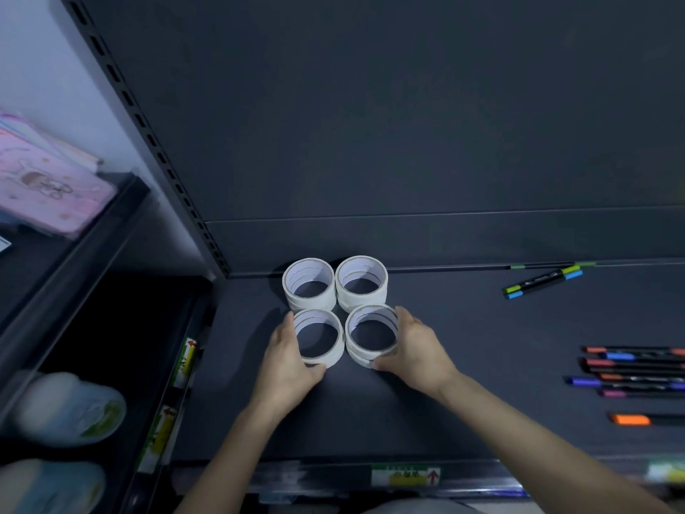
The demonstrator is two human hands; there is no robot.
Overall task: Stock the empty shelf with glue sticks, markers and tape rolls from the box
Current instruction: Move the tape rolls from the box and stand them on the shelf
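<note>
Several short stacks of white tape rolls stand in a square on the dark shelf (463,365), near its back left corner. My left hand (287,359) cups the front left stack (335,350) from its left side. My right hand (415,346) wraps the right side of the front right stack (356,352). Behind them stand the back left stack (309,298) and the back right stack (361,291), untouched. Two markers (543,281) lie by the shelf's back edge at the right. A row of markers (637,370) lies at the far right. No box or glue sticks are visible.
A slotted upright (148,131) bounds the shelf on the left. The neighbouring unit holds a pink notebook (48,183) and, lower, white bottles (70,409). Price labels (406,476) sit on the shelf's front rail.
</note>
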